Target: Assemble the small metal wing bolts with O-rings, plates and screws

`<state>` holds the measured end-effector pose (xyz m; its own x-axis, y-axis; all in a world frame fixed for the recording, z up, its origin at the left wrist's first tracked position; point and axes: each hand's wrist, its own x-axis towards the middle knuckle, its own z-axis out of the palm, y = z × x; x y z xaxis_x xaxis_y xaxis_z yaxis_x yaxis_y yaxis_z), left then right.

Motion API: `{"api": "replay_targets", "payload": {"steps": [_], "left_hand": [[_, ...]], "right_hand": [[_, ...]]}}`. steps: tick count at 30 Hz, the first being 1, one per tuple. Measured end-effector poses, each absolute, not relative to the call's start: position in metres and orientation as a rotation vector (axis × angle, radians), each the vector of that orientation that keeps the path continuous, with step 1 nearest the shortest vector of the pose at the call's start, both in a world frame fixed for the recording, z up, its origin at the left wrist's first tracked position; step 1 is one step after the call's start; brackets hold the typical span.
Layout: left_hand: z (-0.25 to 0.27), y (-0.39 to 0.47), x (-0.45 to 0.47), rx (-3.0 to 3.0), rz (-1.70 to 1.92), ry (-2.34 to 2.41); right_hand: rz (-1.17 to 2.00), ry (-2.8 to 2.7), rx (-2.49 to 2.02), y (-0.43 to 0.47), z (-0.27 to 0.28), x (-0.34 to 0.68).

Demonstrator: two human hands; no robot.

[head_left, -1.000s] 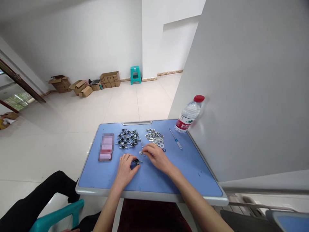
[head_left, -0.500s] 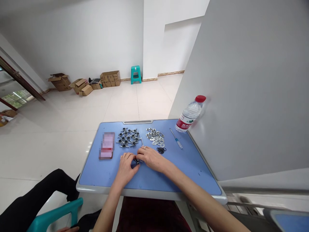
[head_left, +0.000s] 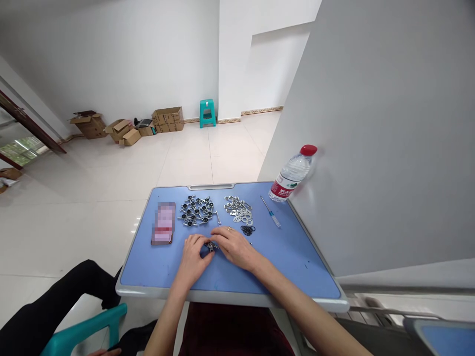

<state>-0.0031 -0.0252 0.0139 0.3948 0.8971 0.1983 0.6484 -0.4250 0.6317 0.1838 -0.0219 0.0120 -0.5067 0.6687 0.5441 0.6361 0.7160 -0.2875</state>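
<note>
A small metal-and-black part [head_left: 211, 246] rests at the blue tabletop near its middle. My left hand [head_left: 193, 256] curls round its left side, thumb and fingers closed on it. From the right, my right hand [head_left: 235, 247], with a ring on one finger, reaches its fingertips to the top and right of the same part. Its thumb is hidden, as is most of the part. Beyond my hands lie several similar metal parts with black round centres [head_left: 196, 211], a thin metal piece [head_left: 217, 217], flat silver metal plates [head_left: 241, 211] and black rings [head_left: 247, 230].
A screwdriver [head_left: 270, 211] lies at the right of the blue table [head_left: 289, 269]. A water bottle [head_left: 292, 175] stands at the far right corner by a grey panel. A phone [head_left: 164, 223] lies left. Another person's black-clad leg [head_left: 63, 296] is at the lower left.
My right hand has shifted and its fingers have lifted slightly, so more of the small part shows. My left hand stays at the part.
</note>
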Motion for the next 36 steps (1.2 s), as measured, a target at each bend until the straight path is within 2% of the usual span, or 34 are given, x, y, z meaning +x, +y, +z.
{"api": "replay_targets", "payload": {"steps": [9,19,26,36], "left_hand": [[0.006,-0.025,-0.006,2.215,0.773,1.292],[0.006,-0.025,-0.008,2.261,0.809,1.294],[0.003,-0.023,-0.008,2.220,0.847,1.290],[0.006,-0.024,-0.007,2.208,0.818,1.296]], "right_hand": [[-0.093,-2.278,-0.970,-0.031,0.004,0.185],[-0.032,-2.199,-0.975,-0.025,0.008,0.198],[0.102,-1.769,-1.387,0.000,0.016,0.264],[0.220,-1.908,-1.658,0.010,0.004,0.276]]}}
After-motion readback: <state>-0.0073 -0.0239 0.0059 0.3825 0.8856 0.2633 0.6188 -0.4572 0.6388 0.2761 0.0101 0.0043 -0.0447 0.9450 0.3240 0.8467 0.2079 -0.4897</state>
